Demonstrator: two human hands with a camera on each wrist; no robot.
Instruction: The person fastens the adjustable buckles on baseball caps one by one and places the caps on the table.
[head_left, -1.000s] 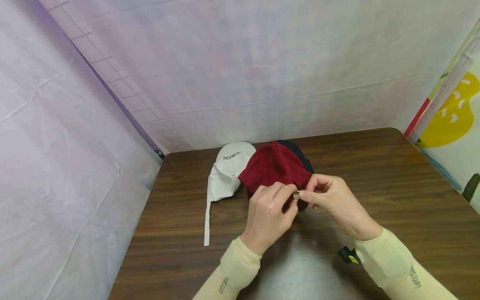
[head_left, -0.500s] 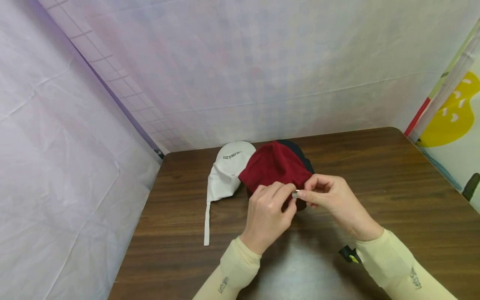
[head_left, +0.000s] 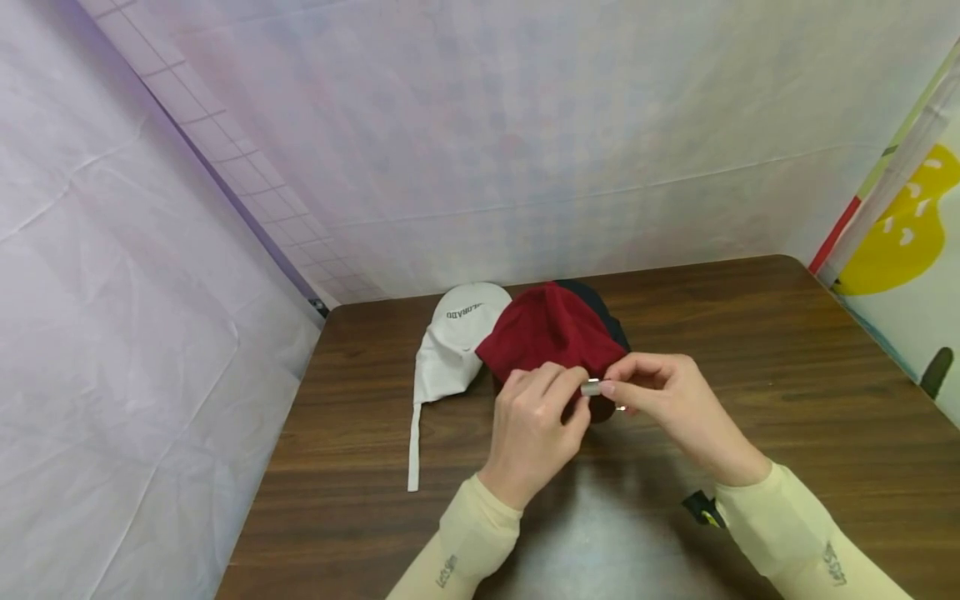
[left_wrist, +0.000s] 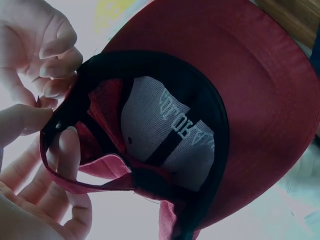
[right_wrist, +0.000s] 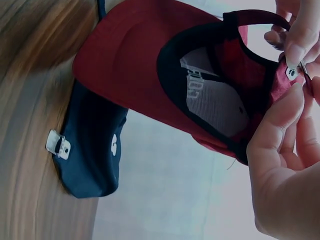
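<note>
Both hands work at the back strap of a dark red baseball cap (head_left: 551, 329), whose inside and dark sweatband show in the wrist views. My left hand (head_left: 532, 429) pinches the strap (left_wrist: 90, 187) between thumb and fingers. Opposite it, my right hand (head_left: 675, 408) pinches the other side by a silver metal buckle (head_left: 591, 387). A small metal plate (right_wrist: 291, 73) shows between the fingertips in the right wrist view. Fingers partly hide how strap and buckle fit together.
A white cap (head_left: 461, 333) with dark lettering lies left on the brown wooden table (head_left: 360, 450), its strap trailing forward. Behind the red cap is a dark navy cap (right_wrist: 95, 145) with its own metal buckle (right_wrist: 58, 144). Fabric walls (head_left: 480, 150) enclose the table.
My right hand has shifted slightly right and down, and more of the silver buckle shows between the hands. My left hand and the other caps have barely moved.
</note>
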